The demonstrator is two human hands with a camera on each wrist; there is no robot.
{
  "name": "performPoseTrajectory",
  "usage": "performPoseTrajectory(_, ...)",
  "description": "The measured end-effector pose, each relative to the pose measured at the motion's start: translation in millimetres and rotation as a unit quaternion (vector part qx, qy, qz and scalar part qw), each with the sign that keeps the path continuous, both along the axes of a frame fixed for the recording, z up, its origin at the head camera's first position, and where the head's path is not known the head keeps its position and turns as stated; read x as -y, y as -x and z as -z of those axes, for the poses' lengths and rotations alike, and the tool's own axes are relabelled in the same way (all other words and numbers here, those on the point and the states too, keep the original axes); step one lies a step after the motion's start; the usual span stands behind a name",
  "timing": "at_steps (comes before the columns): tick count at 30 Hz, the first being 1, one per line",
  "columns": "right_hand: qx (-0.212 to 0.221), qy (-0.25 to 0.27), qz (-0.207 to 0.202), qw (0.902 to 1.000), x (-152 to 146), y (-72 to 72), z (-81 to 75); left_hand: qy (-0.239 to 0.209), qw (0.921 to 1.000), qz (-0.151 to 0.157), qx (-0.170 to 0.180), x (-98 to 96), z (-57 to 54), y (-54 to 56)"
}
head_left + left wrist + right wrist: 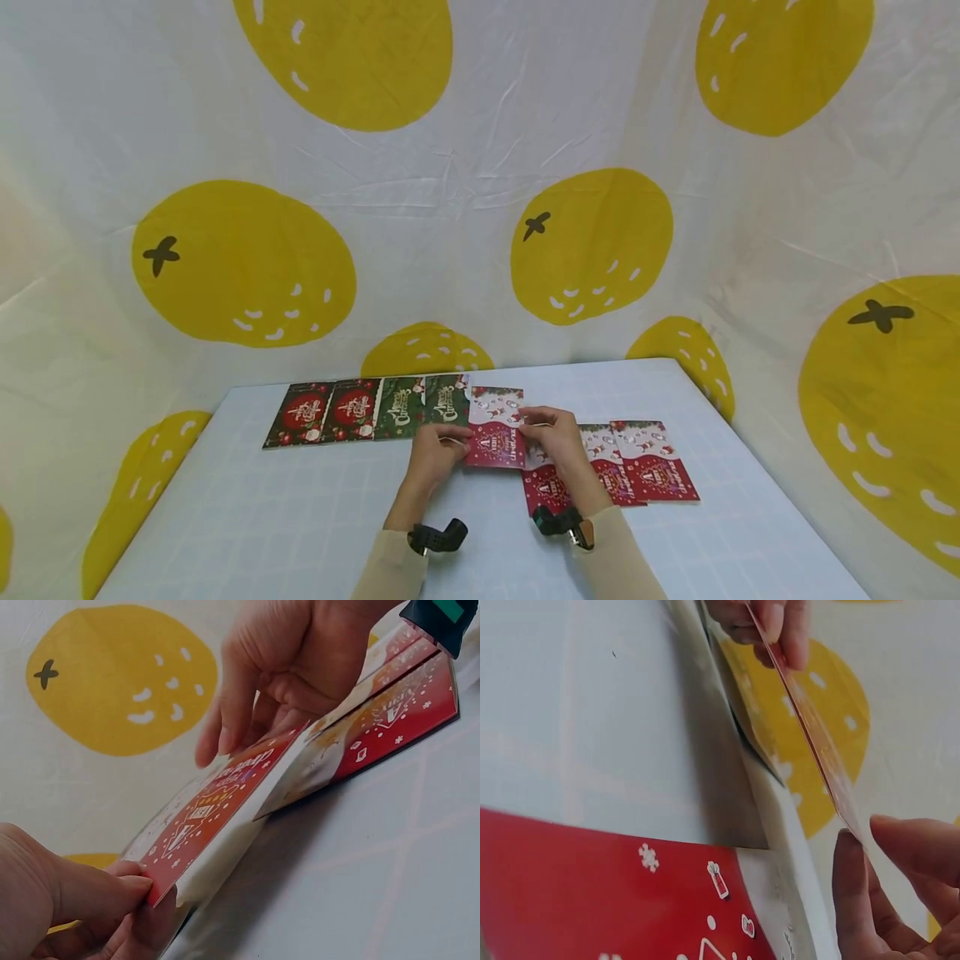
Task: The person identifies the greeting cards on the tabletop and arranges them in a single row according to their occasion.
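Note:
A red-and-white Christmas card (496, 446) is raised off the table between both hands, tilted in the wrist views. My left hand (433, 458) pinches its lower left corner between thumb and fingers. On the opposite edge, the thumb and fingertips of my right hand (900, 881) pinch the card's upper part. Beneath the right forearm lie overlapping cards of the same red-and-white design (658, 475), partly hidden by that arm. Left of the held card, a green Christmas card (446, 404) ends a row on the table.
The row continues leftward with another green card (398, 408) and two dark red cards (351, 410) (298, 414). All lie on a pale checked tabletop (300, 517). A white cloth with yellow fruit prints (480, 250) hangs behind the table and at its sides.

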State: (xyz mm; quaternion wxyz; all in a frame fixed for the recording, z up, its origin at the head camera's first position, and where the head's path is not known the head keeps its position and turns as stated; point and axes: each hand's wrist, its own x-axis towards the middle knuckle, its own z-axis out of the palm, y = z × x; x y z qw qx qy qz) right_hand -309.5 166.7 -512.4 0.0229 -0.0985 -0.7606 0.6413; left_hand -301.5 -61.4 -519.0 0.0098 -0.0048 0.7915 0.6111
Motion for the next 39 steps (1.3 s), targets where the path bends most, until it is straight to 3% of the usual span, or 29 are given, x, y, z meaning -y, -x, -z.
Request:
performPoseTrajectory(8,0.002,-0.011,-0.059,0.9982,5,-1.1,0.4,0.008,0.9976,-0.06,-0.032,2.0,3.5,1.3)
performPoseTrajectory(16,-0.008,-0.025,-0.076,0.9968,12,-4.7,1.0,0.005,0.9948,-0.096,-0.033,3.2,6.6,4.2)
performPoseTrajectory(39,0.005,-0.048,-0.056,0.9973,14,-5.6,-1.1,0.017,0.9923,-0.114,-0.045,-4.4,6.5,2.2)
